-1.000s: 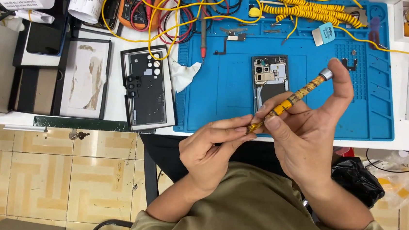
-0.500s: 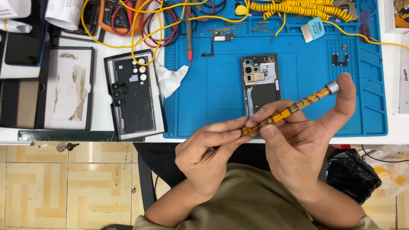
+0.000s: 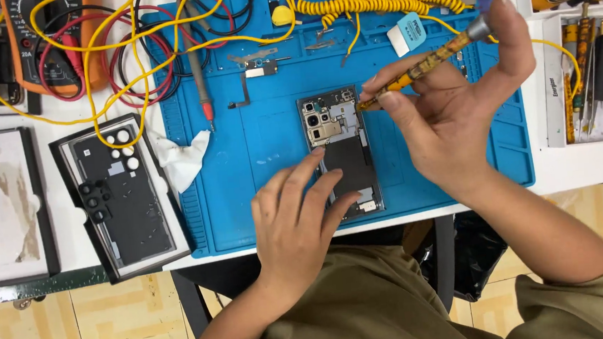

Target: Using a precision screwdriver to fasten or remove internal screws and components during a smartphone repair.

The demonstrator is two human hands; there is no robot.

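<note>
Blue mat (image 3: 258, 158): opened phone (image 3: 339, 152) under both hands.

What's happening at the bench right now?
A person is working on an opened phone lying on a blue mat. The left hand rests on the phone's lower half, steadying it. The right hand holds a yellow precision screwdriver, tip at the phone's upper right edge. The removed back cover lies to the left.

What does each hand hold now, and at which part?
The right hand grips a yellow screwdriver near its tip. The left hand holds nothing; it rests on the opened phone.
</note>
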